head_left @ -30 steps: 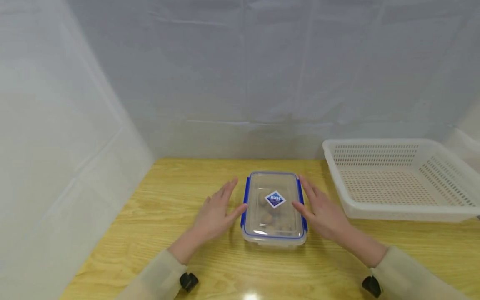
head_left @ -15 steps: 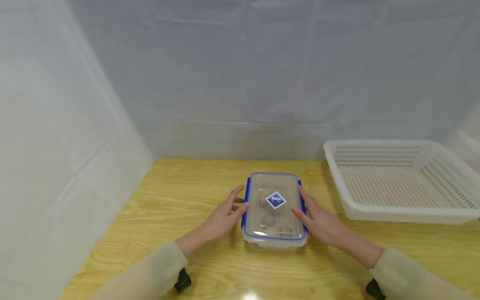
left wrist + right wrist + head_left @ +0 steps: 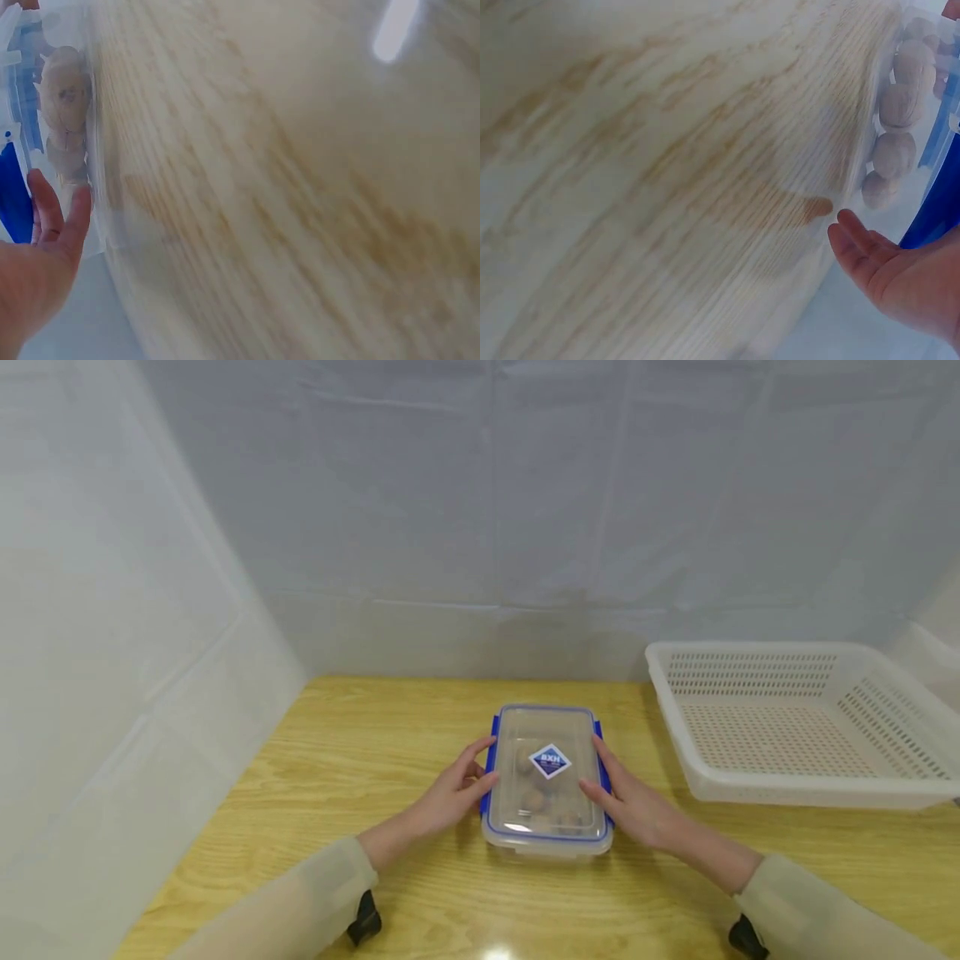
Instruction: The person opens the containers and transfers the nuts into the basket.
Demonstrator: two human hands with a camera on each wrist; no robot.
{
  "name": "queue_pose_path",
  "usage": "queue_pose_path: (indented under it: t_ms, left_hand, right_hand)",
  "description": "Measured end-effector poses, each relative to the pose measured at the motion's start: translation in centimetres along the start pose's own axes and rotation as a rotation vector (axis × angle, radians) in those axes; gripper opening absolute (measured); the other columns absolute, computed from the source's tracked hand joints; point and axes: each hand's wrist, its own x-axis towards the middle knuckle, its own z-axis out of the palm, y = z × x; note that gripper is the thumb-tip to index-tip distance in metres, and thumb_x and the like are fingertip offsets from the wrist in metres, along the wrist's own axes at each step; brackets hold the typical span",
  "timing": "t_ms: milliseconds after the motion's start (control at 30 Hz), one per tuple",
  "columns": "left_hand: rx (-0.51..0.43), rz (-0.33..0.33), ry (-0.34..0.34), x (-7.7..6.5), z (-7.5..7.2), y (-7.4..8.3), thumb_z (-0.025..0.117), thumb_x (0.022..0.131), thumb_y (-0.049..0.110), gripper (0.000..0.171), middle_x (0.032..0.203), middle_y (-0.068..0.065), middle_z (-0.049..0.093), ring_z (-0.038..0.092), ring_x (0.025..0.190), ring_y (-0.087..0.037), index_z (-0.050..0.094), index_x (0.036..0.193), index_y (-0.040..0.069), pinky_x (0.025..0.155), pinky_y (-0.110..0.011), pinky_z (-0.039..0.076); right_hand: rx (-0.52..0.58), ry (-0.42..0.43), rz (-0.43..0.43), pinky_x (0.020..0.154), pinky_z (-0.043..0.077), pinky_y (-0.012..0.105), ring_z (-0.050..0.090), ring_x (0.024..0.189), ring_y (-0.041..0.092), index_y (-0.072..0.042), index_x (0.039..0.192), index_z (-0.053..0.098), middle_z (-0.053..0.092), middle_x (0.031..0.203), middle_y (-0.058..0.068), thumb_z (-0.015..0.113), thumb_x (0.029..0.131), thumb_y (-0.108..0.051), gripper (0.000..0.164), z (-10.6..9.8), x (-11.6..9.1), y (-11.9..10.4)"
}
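Note:
A clear plastic food container (image 3: 540,802) with a lid and blue side latches stands on the wooden table, a blue diamond sticker (image 3: 551,762) on its lid. Round, walnut-like brown things (image 3: 901,105) show through its wall. My left hand (image 3: 446,797) grips its left side, thumb at the lid's edge and bent fingers at the blue latch (image 3: 13,191). On the opposite side my right hand (image 3: 637,802) holds it, thumb over the lid's edge and fingers along the right latch (image 3: 934,202). The lid sits on the container.
A white perforated plastic basket (image 3: 798,785) stands to the right, near the back of the table (image 3: 375,718). White sheeting (image 3: 465,510) hangs behind and to the left. Black straps (image 3: 365,918) hang at both sleeves.
Both hands have moved in from open poses beside the container onto its sides. The left fingers have bent against the latch. The container and basket stand in the same places.

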Motion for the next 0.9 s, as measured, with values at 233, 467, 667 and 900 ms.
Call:
queue_pose_path:
  t_ms: [233,467,667,900]
  left_hand:
    - [-0.192,-0.035,-0.08,-0.09,0.0,-0.1,0.043,0.105,0.011,0.053,0.108,-0.025,0.061,0.064,0.098,-0.032,0.019,0.153,0.006,0.08,-0.041,0.054]
    - [-0.217,-0.052,-0.095,-0.03,0.02,-0.16,0.041,0.106,0.013,0.054,0.117,-0.031,0.057,0.063,0.103,-0.037,0.016,0.153,0.008,0.081,-0.043,0.054]
    - [-0.192,-0.036,-0.096,-0.02,-0.12,-0.24,0.041,0.106,0.015,0.054,0.116,-0.032,0.057,0.064,0.099,-0.036,0.015,0.153,0.006,0.078,-0.044,0.055]
    - [-0.195,-0.051,-0.106,-0.02,-0.06,-0.33,0.041,0.106,0.016,0.055,0.119,-0.034,0.057,0.063,0.102,-0.04,0.014,0.153,0.008,0.079,-0.047,0.054]
  right_hand:
    - [0.013,0.012,-0.023,0.107,0.028,0.057,0.031,0.134,0.047,-0.003,0.155,0.007,0.021,0.151,0.033,0.044,0.103,-0.043,0.076,0.06,0.19,0.3]
    - [0.064,0.004,-0.044,0.103,0.032,0.057,0.042,0.127,0.048,-0.001,0.155,0.007,0.03,0.145,0.038,0.043,0.105,-0.036,0.07,-0.09,0.18,0.28]
    - [0.119,0.037,-0.121,0.107,0.024,0.059,0.029,0.134,0.049,0.001,0.154,0.01,0.018,0.152,0.033,0.034,0.108,-0.023,0.057,0.07,0.03,0.74]
    - [0.436,-0.037,-0.051,0.096,0.042,0.056,0.038,0.127,0.053,-0.007,0.156,0.004,0.011,0.152,0.037,0.029,0.109,-0.022,0.056,0.4,-0.12,0.99]
